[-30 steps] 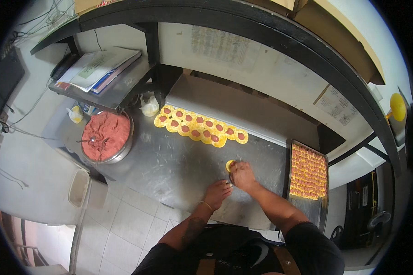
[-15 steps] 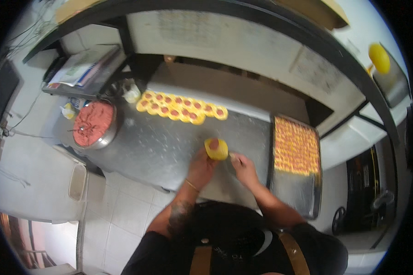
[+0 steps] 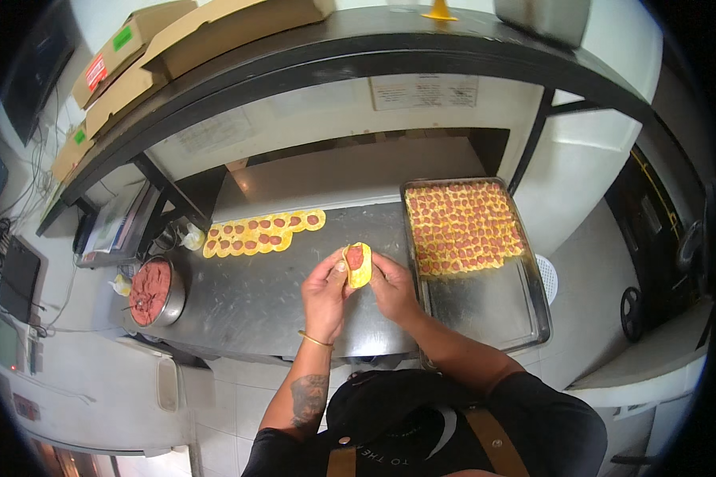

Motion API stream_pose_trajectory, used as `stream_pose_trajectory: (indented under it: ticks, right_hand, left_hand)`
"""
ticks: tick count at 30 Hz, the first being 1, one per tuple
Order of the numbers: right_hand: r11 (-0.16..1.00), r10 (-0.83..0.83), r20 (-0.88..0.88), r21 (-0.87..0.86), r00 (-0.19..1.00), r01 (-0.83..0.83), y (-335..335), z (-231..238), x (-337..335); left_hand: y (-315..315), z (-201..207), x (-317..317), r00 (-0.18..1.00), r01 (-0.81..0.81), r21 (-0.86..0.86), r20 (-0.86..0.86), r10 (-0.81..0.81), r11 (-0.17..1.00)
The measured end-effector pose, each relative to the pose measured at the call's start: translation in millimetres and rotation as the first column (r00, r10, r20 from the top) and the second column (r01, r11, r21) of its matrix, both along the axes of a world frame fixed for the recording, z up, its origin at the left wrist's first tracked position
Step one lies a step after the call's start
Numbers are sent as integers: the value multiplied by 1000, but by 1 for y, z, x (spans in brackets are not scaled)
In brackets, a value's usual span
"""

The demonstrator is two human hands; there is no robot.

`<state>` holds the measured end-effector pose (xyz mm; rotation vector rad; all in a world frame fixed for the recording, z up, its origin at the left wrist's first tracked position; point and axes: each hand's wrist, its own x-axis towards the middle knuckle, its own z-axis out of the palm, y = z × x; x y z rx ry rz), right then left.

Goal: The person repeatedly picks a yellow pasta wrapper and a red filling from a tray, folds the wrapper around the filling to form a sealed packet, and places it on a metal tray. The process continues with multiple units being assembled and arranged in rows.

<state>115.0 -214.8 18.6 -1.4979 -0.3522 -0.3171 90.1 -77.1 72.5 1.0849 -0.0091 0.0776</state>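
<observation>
Between my two hands is a yellow dough wrapper [image 3: 363, 277] with a lump of pink minced meat [image 3: 356, 257] on it, its sides curving up. My left hand [image 3: 324, 285] is closed on the wrapper's left side, thumb at the front. On the opposite edge, my right hand [image 3: 391, 288] pinches the dough; some fingertips are hidden. More yellow wrappers [image 3: 250, 235], each topped with meat, lie overlapping in rows at the table's far left. To my right, a dark metal tray [image 3: 485, 314] carries many small filled dumplings [image 3: 461, 226] in tight rows over its far part.
A steel bowl [image 3: 176, 298] of minced meat stands at the left end of the metal table [image 3: 247, 306]. Papers [image 3: 118, 222] rest on a side shelf behind it. Overhead, a black shelf [image 3: 358, 60] with cardboard boxes [image 3: 223, 36] spans the back.
My hands have come together around the wrapper, and my right hand now grips its edge. The view has swung, so the tray and wrapper rows appear further left.
</observation>
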Motion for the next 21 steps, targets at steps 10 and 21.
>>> stream_pose_trajectory:
  ticks: [10,21]
  right_hand:
    - [938,-74,68,345,995,46,-66,42,-34]
    - [913,110,37,390,993,-116,-72,68,-52]
  left_hand:
    - [-66,10,-7,969,-17,165,247,-25,986]
    - [-58,37,-33,967,45,-57,252,-29,997]
